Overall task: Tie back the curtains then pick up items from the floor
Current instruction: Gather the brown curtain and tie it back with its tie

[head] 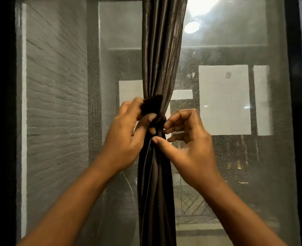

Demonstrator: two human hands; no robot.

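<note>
Window frame, left [2, 121]: black upright bar running the full height of the view at the left edge.
Brick wall [56, 96]: grey, seen through the mesh, left third of the view.
Mesh screen [102, 68]: fine grey netting across the whole window opening, behind the curtain.
Left hand [127, 132]: raised at mid-height on the left side of the curtain, back of the hand toward the camera. Fingers curled shut around a piece of dark fabric, thumb pressed against the gathered folds.
Dark tie [152, 105]: dark brown to black cloth bunched at the curtain's narrowest point; the upper part sticks out above the left hand's fingers, the lower part wraps across the folds between the two hands. Whether a knot is formed cannot be told.
Curtain [161, 50]: brown-grey satin, hanging in the centre of the window, gathered into one narrow vertical bundle. Pinched tightest at hand level, wider above and below.
Right hand [187, 137]: on the right side of the curtain, level with the left. Fingers bent, fingertips pinching the end of the tie where it crosses the bundle; thumb extended lower, its tip touching the curtain folds.
Outside view: pale panels and a bright round light reflection, upper right; detail blurred.
Window frame, right [294, 121]: black upright bar at the right edge.
</note>
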